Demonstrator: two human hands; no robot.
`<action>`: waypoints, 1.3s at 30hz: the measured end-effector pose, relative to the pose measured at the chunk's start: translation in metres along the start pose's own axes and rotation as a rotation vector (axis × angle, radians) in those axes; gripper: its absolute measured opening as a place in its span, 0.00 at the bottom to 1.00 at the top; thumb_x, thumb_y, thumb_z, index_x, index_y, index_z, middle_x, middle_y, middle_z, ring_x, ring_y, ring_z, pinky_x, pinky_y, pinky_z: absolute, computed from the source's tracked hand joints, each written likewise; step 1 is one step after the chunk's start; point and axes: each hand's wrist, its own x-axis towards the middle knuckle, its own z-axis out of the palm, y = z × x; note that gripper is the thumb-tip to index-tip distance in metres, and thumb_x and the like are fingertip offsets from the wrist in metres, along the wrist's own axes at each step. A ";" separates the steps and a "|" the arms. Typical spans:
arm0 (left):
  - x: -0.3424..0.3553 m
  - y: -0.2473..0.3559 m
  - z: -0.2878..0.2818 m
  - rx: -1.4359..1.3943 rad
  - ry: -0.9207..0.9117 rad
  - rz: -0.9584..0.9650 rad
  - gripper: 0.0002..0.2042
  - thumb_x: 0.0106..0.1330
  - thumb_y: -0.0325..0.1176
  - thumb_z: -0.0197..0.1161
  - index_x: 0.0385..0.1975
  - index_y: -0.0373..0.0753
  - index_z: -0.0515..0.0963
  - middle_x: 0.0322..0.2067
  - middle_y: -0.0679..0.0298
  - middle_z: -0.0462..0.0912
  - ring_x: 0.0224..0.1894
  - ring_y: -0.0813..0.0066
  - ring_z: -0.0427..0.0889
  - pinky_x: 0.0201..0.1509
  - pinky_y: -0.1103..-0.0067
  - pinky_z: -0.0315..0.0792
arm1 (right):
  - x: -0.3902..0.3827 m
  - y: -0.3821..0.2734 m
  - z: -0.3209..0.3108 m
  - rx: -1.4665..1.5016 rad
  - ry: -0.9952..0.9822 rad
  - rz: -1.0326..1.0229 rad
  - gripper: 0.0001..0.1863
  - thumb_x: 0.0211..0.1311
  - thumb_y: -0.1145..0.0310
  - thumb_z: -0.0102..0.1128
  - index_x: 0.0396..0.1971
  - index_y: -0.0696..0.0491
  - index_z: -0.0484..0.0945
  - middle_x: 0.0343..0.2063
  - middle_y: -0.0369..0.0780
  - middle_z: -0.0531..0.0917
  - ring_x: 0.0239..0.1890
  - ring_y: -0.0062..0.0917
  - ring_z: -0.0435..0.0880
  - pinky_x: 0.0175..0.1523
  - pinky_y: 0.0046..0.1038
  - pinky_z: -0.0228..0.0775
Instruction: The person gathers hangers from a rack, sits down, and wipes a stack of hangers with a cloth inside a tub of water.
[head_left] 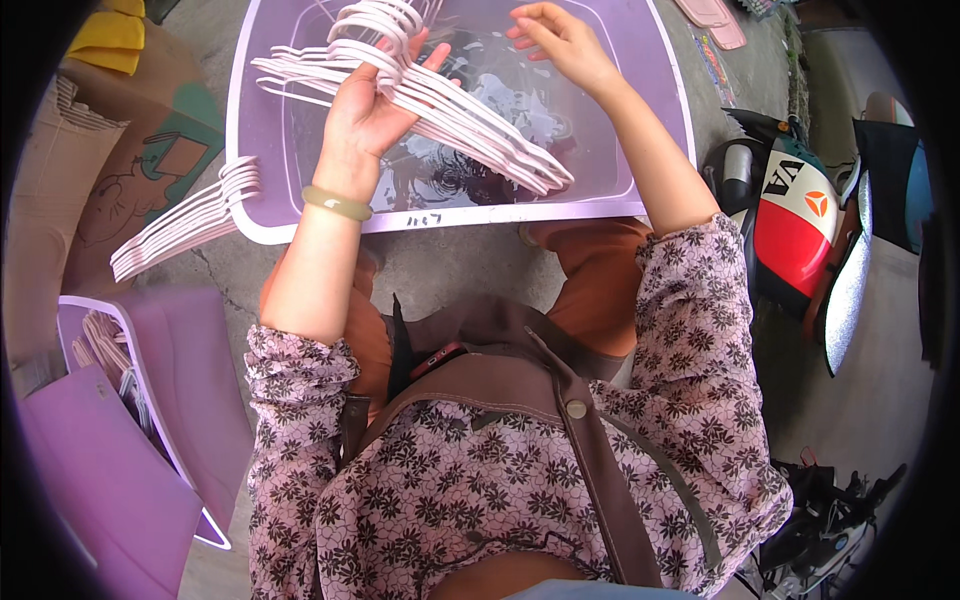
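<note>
at my far left a printed cardboard box (150, 180) stands behind a purple bin (190, 370) with things tucked inside. next, a smaller set of pale pink hangers (185, 222) hangs by its hooks over the left rim of the lilac tub (460, 216). my left hand (365, 118), palm up below a pale bangle (337, 203), has its thumb and fingers loosely closed around the big bunch of hangers (475, 135), which slants down to the right above the water (500, 65) in the tub. my right hand (562, 42) is over the tub's right side, fingers apart and partly bent, gripping nothing that i can see. at far right is a red, white and black vehicle (800, 225).
</note>
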 end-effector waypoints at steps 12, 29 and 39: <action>0.002 0.031 -0.017 -0.059 -0.260 -0.027 0.13 0.64 0.33 0.49 0.45 0.33 0.69 0.48 0.52 0.70 0.56 0.49 0.66 0.58 0.44 0.58 | -0.056 0.156 0.129 -1.031 -1.222 0.180 0.34 0.45 0.53 0.62 0.56 0.45 0.67 0.54 0.46 0.69 0.56 0.38 0.69 0.59 0.38 0.59; 0.004 0.027 -0.025 0.004 -0.010 -0.016 0.12 0.65 0.32 0.48 0.44 0.34 0.71 0.56 0.48 0.64 0.60 0.48 0.61 0.63 0.51 0.56 | -0.060 0.067 0.052 0.455 -0.320 0.236 0.08 0.59 0.65 0.48 0.31 0.54 0.70 0.30 0.32 0.73 0.37 0.14 0.70 0.48 0.18 0.59; 0.024 -0.006 -0.036 0.085 -0.052 -0.012 0.13 0.71 0.33 0.40 0.51 0.36 0.64 0.40 0.56 0.75 0.43 0.64 0.77 0.45 0.72 0.75 | -0.058 -0.070 0.104 -0.024 0.271 -0.333 0.10 0.53 0.68 0.56 0.35 0.55 0.74 0.36 0.39 0.74 0.42 0.29 0.73 0.46 0.27 0.65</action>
